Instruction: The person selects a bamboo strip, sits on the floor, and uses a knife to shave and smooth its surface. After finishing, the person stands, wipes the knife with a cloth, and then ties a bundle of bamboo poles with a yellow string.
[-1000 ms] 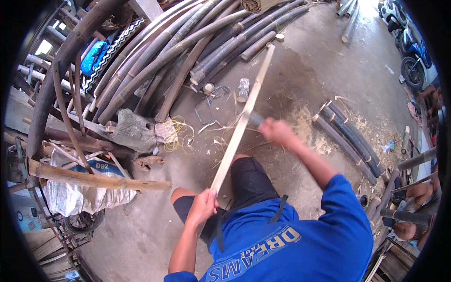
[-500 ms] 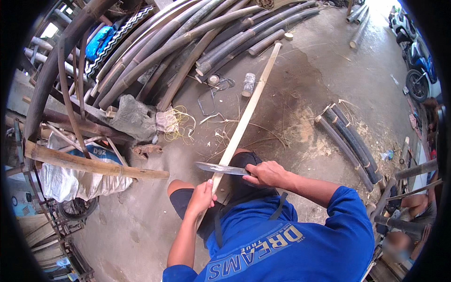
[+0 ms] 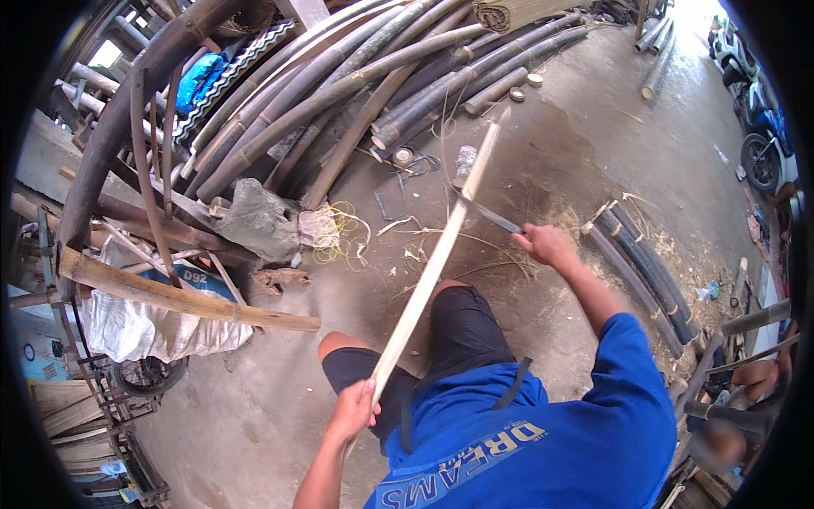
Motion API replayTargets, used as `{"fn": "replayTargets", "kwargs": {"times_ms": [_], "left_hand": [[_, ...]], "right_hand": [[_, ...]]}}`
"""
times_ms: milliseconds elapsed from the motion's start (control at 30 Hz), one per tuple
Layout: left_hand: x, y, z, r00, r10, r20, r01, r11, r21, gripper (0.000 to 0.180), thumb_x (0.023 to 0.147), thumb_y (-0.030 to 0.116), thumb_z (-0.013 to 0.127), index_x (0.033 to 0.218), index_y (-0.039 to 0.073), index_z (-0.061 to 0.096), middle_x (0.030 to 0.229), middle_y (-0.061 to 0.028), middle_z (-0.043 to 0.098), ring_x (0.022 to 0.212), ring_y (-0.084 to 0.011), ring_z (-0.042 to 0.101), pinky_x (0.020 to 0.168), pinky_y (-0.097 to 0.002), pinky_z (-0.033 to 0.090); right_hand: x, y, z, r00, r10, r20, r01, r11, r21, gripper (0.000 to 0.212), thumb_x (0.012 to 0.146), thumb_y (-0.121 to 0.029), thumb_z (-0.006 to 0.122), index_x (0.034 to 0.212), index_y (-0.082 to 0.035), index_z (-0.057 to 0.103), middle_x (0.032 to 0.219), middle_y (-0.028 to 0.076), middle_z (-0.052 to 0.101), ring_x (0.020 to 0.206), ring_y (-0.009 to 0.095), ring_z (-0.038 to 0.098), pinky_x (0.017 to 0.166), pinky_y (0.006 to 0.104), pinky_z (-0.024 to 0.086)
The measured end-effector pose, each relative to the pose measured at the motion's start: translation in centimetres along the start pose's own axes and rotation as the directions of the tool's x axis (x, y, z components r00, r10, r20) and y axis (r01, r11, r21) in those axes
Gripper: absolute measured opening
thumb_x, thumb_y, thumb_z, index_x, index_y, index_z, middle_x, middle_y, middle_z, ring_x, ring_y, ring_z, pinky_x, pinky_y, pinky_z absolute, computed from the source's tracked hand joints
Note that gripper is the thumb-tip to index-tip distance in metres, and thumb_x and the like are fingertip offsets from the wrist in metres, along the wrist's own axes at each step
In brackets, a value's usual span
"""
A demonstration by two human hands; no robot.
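Note:
A long pale bamboo strip (image 3: 428,284) slants away from my lap toward the far pile. Its near end is wrapped by the fingers of my left hand (image 3: 352,413), close to my left thigh. My right hand (image 3: 547,246) is closed around the handle of a long knife (image 3: 498,220), which reaches leftward to the strip. The blade meets the strip in its far half, and part of the blade is hidden there. A thin curling shaving (image 3: 444,136) rises beside that spot. Just behind the strip lies a short grey cylinder (image 3: 465,161).
Dark bamboo poles (image 3: 339,89) are heaped at the far left. Several shorter dark poles (image 3: 636,267) lie to the right. A grey rock (image 3: 261,222) sits beside tangled yellow string (image 3: 343,233). From the left juts a split bamboo piece (image 3: 191,293). Motorbikes (image 3: 759,140) stand far right.
My right hand has moved the knife outward along the strip, away from my body. My left hand has shifted slightly nearer to me. A thin shaving now curls up at the blade.

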State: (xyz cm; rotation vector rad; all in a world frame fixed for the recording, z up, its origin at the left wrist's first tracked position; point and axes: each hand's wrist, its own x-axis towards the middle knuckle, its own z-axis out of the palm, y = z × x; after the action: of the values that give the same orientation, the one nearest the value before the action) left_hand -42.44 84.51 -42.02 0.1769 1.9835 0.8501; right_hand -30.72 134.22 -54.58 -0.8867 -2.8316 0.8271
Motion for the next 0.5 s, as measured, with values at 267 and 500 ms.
{"fn": "replayTargets", "kwargs": {"times_ms": [267, 500], "left_hand": [[0.3, -0.8, 0.4, 0.992, 0.041, -0.118, -0.022, 0.986, 0.163, 0.046, 0.111, 0.039, 0.047, 0.097, -0.001, 0.067, 0.062, -0.0091, 0.064, 0.049, -0.0157, 0.063, 0.048, -0.0336, 0.050], [-2.2, -6.2, -0.4, 0.937, 0.228, -0.263, -0.131, 0.932, 0.339, 0.046, 0.110, 0.040, 0.050, 0.090, 0.002, 0.068, 0.060, -0.0136, 0.064, 0.058, -0.0270, 0.071, 0.056, -0.0422, 0.053]], "right_hand": [[-4.1, -9.8, 0.5, 0.866, -0.369, 0.337, 0.419, 0.904, -0.086, 0.051, 0.103, -0.058, 0.050, 0.101, -0.010, 0.065, 0.078, 0.023, 0.070, 0.077, 0.047, 0.071, 0.071, 0.0582, 0.057], [1.0, -5.5, -0.6, 0.987, -0.076, 0.141, 0.091, 0.991, -0.102, 0.060, 0.103, -0.063, 0.044, 0.116, -0.010, 0.067, 0.089, 0.024, 0.074, 0.092, 0.044, 0.073, 0.082, 0.0547, 0.058]]}}
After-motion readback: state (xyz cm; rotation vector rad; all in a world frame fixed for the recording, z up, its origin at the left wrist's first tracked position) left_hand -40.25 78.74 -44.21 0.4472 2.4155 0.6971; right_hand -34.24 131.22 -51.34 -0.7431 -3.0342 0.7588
